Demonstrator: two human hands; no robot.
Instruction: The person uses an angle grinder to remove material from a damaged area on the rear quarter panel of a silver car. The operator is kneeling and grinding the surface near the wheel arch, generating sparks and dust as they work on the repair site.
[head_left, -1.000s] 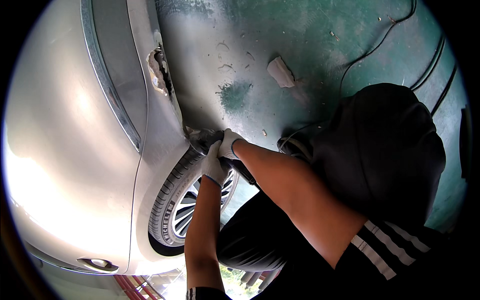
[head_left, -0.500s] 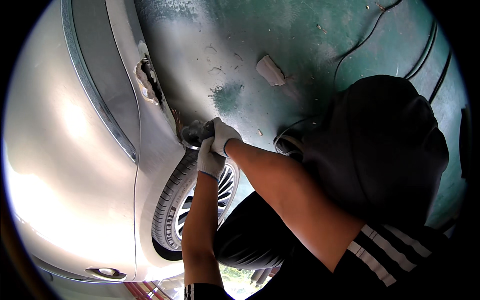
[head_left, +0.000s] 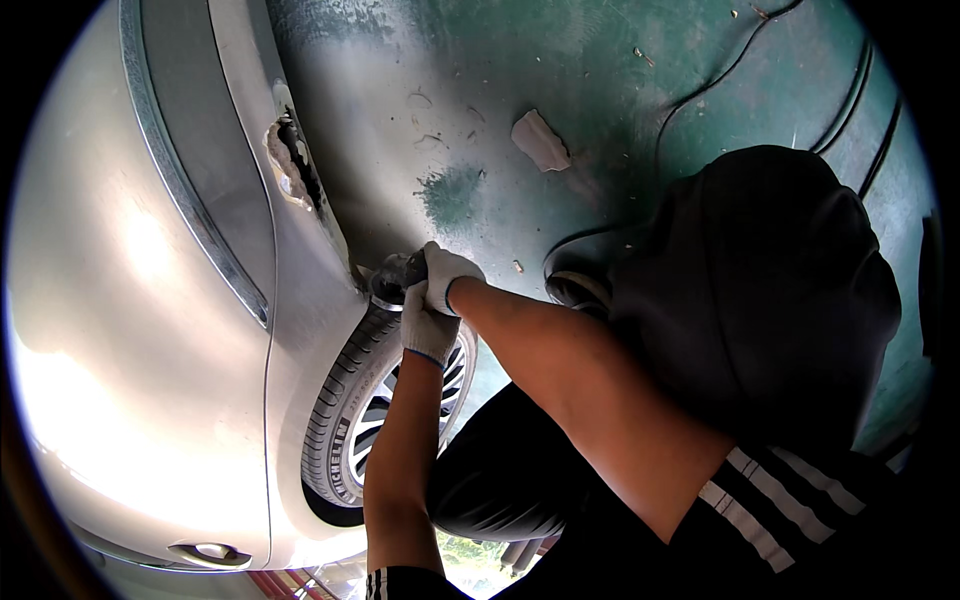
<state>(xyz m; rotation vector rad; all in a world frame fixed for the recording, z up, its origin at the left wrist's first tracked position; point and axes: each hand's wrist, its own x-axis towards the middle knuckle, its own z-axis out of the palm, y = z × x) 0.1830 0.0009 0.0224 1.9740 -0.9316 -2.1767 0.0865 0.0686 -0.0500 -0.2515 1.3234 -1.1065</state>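
Both my hands wear white knitted gloves and are closed around a dark angle grinder point(head_left: 392, 279). My right hand point(head_left: 450, 276) wraps its rear part. Lower down, my left hand point(head_left: 428, 326) grips it from the near side, pressed against the right. The grinder's guarded head is at the lower edge of a silver car's sill point(head_left: 325, 235), just in front of the wheel arch. Whether the disc touches the metal is hard to tell. Farther along the sill is a ragged, torn-open hole point(head_left: 290, 165) with rough edges.
A tyre point(head_left: 345, 420) on a spoked wheel sits right beside my left forearm. On the green floor, dusted grey, lies a flat broken piece point(head_left: 540, 140). Black cables point(head_left: 715, 95) run at the far right, one passing near my shoe point(head_left: 580, 290).
The orange sparks at the sill by the grinder are no longer visible. My left hand and the grinder have shifted slightly to the right; the cable by my shoe has moved a little.
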